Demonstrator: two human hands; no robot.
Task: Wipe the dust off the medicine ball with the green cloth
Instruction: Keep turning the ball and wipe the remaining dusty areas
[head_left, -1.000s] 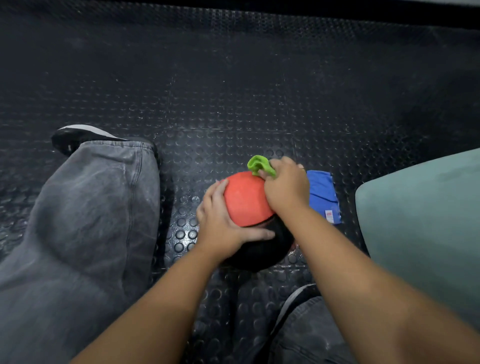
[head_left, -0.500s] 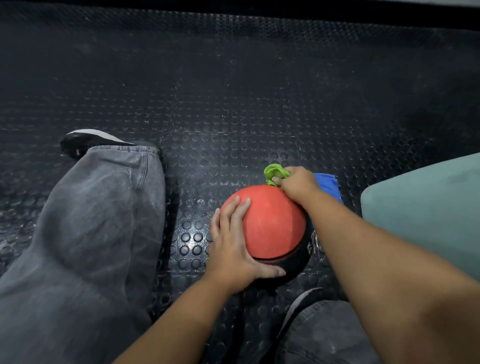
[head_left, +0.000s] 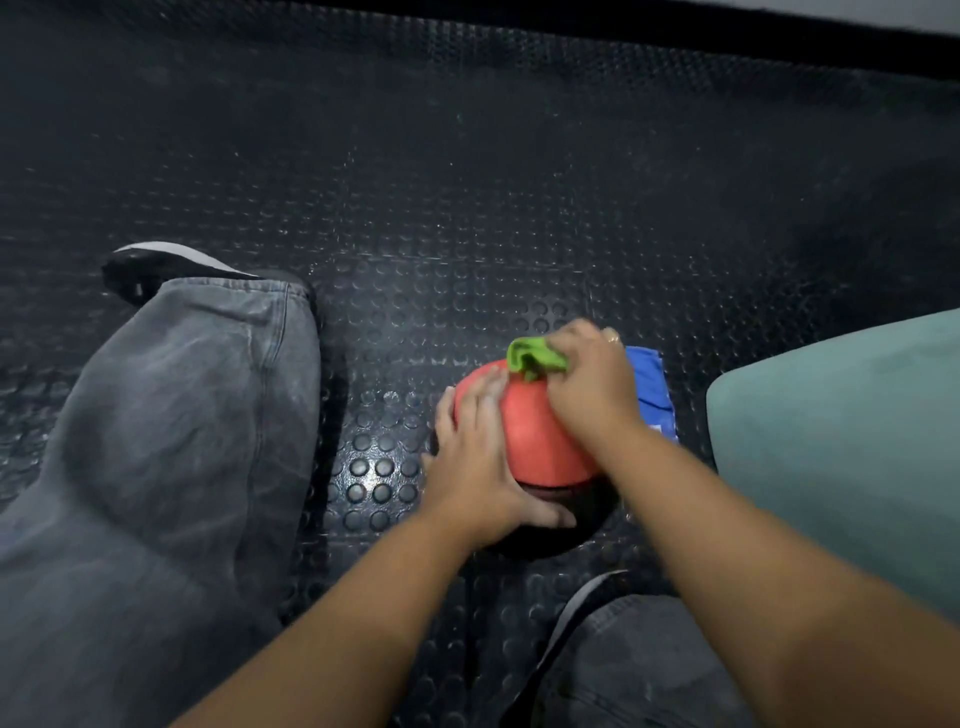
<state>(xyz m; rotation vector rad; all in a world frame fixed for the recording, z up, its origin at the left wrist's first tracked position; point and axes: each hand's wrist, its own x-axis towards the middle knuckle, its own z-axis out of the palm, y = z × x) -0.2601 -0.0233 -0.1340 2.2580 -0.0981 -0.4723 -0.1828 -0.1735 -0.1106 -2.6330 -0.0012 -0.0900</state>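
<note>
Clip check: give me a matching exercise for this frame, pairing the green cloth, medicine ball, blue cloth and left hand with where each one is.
Things: 1 green cloth; 2 medicine ball; 3 blue cloth; 4 left hand.
Places: A flat on the floor, right of the ball; B pressed on the ball's left side; C bunched in the right hand; D between both hands, red part up.
Pairs: 1-C; 2-D; 3-A; 4-B.

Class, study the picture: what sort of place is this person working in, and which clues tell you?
Probably a gym or exercise room: black studded rubber flooring, a red and black medicine ball resting on it, and what looks like a teal padded mat at the right.
</note>
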